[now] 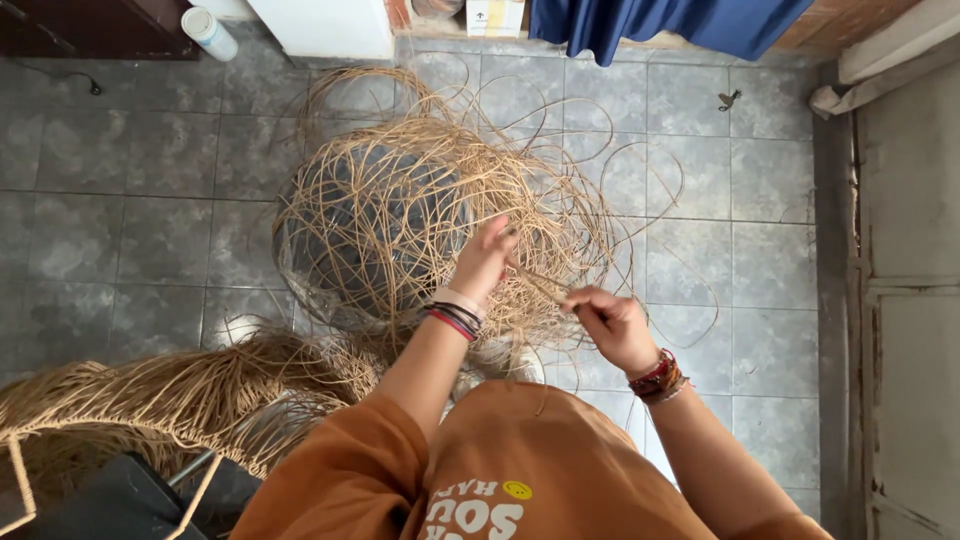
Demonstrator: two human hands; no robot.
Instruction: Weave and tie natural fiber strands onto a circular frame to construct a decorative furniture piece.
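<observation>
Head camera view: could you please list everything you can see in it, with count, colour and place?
Tangle of cane strands: one, tan, floor centre.
Woven cane piece: one, tan, lower left.
Floor tiles: many, grey, throughout.
Cylindrical container: one, white, top left.
Cloth: one, blue, top centre.
Cabinet: one, white, top.
Door: one, pale grey, right edge.
Wristbands: several, dark, red and pale, on both wrists.
Sleeves and top: orange-brown, bottom.
Left hand: reaching into the tangle.
Right hand: pinching a strand.
</observation>
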